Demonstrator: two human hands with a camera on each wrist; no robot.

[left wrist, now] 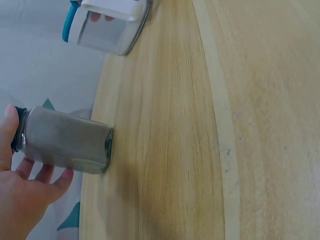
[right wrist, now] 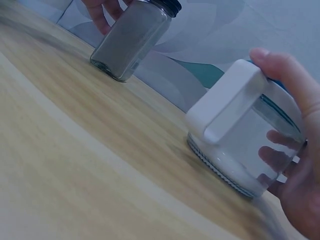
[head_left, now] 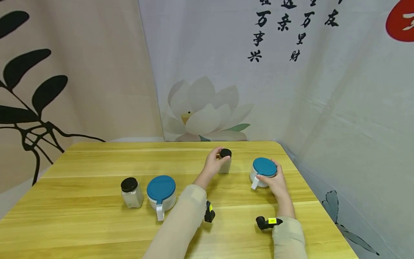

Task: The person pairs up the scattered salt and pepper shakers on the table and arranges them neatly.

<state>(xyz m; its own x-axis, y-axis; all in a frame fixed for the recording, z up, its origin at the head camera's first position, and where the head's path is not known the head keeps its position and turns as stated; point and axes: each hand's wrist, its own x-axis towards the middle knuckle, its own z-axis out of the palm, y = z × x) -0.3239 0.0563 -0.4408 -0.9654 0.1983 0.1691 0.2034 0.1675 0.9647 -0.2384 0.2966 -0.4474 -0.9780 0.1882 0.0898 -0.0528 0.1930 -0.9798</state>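
My left hand (head_left: 212, 164) holds a clear square jar with a black lid (head_left: 226, 164) near the table's back edge, thumb and fingers around its upper part. In the left wrist view, this jar (left wrist: 67, 140) looks filled with something greyish. To the right, my right hand (head_left: 277, 182) grips a round glass seasoning pot with a blue lid and white handle (head_left: 264, 167). The right wrist view shows the thumb at the lid, the fingers behind the glass, and some white contents low in the pot (right wrist: 225, 167). Both bases are at the tabletop; whether they touch it I cannot tell.
On the left of the wooden table (head_left: 81, 223) stand another black-lidded jar (head_left: 132, 194) and, close beside it, another blue-lidded pot (head_left: 161, 190) with its handle toward me. Behind the table hangs a printed cloth (head_left: 207, 72). Black wrist devices (head_left: 209, 212) sit by both sleeves.
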